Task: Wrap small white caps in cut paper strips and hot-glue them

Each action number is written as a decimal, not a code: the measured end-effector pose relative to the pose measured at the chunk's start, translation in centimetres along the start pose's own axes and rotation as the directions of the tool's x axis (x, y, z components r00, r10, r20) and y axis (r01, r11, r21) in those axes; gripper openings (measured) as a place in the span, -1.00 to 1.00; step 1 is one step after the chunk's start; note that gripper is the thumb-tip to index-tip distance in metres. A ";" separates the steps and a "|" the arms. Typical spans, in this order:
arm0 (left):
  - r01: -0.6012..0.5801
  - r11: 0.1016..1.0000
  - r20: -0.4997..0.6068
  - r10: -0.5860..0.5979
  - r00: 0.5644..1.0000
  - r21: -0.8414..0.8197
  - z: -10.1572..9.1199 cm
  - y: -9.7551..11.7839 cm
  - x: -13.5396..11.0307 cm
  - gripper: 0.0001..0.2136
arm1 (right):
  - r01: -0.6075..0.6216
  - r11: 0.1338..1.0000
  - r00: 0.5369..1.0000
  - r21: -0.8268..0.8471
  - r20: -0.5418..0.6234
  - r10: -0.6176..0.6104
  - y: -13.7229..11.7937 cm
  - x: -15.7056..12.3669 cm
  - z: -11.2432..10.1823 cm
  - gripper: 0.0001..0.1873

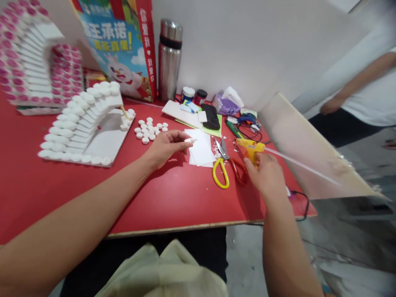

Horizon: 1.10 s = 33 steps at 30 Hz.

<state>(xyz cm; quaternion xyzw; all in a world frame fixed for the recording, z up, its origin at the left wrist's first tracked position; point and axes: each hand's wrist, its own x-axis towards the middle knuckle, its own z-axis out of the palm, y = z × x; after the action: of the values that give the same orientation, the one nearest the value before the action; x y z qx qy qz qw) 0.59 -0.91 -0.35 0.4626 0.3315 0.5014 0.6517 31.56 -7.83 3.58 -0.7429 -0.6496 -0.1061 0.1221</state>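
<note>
Between the thumb and fingers of my left hand (167, 149) is a small white round piece (189, 141), held over some white paper sheets (201, 150). My right hand (266, 171) is wrapped round the handle of a yellow hot glue gun (250, 147), whose nozzle points left; a long clear glue stick (300, 166) sticks out of its back. A loose cluster of similar white pieces (148, 131) lies left of my left hand. Farther left stands a white curved stair model (83, 119) edged with such pieces. Scissors (223, 159) with yellow and red handles lie between my hands.
A pink-and-white stair model (34, 62) stands at the back left, near a printed box (123, 53) and a steel flask (170, 57). Jars (188, 94), a tissue pack (228, 102) and cables line the wall. A panel (315, 152) bounds the right; another person's arm (361, 80) shows beyond.
</note>
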 end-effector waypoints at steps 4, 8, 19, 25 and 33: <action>-0.005 1.000 0.011 0.004 1.000 0.003 -0.3 -0.2 0.1 -0.64 | -0.032 0.997 0.999 0.066 0.005 0.032 1.8 2.1 2.0 -0.66; 0.014 1.000 -0.029 -0.015 0.999 -0.025 -0.6 -0.3 0.3 -0.62 | -0.182 0.971 0.983 0.157 0.067 0.173 2.0 3.8 3.2 -0.69; 0.020 0.995 -0.044 -0.024 0.999 -0.094 -0.3 -0.1 0.2 -0.65 | -0.190 0.162 0.943 0.968 0.134 0.305 -2.3 4.3 1.0 -0.80; 0.044 0.990 -0.121 -0.060 0.991 -0.132 -0.4 0.3 0.5 -0.62 | -0.246 -0.103 0.969 0.964 0.242 -0.051 -8.1 2.8 -0.1 -0.72; -0.004 0.990 -0.175 -0.021 0.984 -0.143 -0.5 0.2 0.8 -0.66 | -0.189 -0.007 0.965 0.982 0.184 -0.187 -9.5 1.0 3.2 -0.73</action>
<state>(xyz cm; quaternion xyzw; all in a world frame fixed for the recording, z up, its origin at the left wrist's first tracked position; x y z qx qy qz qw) 0.29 0.01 -0.27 0.3672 0.3532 0.5600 0.6533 22.25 -4.65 1.27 -0.4421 -0.5404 0.4859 0.5257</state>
